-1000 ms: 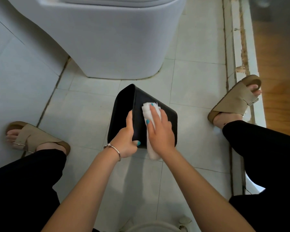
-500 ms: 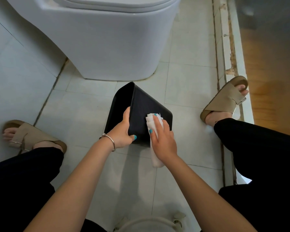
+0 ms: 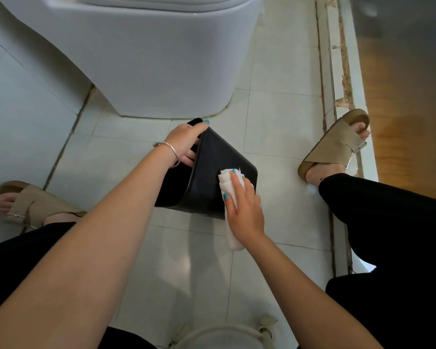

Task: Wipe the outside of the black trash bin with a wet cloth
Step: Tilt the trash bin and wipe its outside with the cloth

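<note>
- down on the floor [image 3: 282, 127], the bin [image 3: 212, 177] lies tipped on its side just in front of the toilet [image 3: 149, 59], mouth turned left.
- left hand [image 3: 186, 142] grips the bin's far rim, thumb over the top edge, fingers inside the mouth; a bracelet [image 3: 170, 149] sits on the wrist.
- right hand [image 3: 244, 207] lies flat, fingers spread, pressing the folded white cloth [image 3: 228, 183] against the bin's upper outer side near its base.
- the cloth's tail hangs below the palm, off the bin's near edge.
- a sandal [image 3: 337, 147] shows at right, another [image 3: 28, 205] at left.
</note>
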Action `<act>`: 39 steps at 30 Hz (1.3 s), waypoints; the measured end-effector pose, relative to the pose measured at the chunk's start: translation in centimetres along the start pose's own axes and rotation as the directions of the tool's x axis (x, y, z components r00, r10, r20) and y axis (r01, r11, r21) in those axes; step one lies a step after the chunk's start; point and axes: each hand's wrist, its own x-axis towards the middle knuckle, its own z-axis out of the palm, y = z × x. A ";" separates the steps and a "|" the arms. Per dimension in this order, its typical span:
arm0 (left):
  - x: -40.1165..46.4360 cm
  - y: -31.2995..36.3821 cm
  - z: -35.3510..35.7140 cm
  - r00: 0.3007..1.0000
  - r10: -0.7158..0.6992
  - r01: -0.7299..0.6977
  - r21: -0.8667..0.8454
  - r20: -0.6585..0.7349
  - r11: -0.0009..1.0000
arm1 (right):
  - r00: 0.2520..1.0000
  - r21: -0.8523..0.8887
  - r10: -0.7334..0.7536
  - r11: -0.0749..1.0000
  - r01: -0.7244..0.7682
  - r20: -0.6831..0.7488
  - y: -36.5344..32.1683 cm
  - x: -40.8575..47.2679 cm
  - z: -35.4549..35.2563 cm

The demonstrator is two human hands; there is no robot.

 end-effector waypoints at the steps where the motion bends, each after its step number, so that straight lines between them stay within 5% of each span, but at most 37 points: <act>1: 0.5 0.4 -0.1 1.000 -0.011 0.011 0.039 -0.007 0.999 | 1.000 0.010 0.001 1.000 -0.001 0.001 0.0 0.0 0.0; 9: 2.9 1.3 1.9 0.985 0.150 -0.083 0.533 -0.083 0.842 | 1.000 0.006 -0.004 1.000 0.004 0.030 -0.1 0.4 0.0; 22: 1.6 1.0 2.2 0.967 0.208 -0.083 0.589 -0.148 0.804 | 0.996 0.067 0.010 0.998 -0.016 0.093 -0.9 -0.8 -0.7; 33: -3.5 -2.5 1.2 0.893 0.437 -0.272 0.643 -0.109 0.716 | 0.997 0.317 0.046 0.948 -0.026 -0.057 -2.8 -0.4 -3.3; 39: -6.4 -5.2 0.6 0.825 0.559 -0.338 0.721 -0.081 0.605 | 0.995 0.239 -0.045 0.969 0.065 -0.088 -3.4 -1.2 -4.6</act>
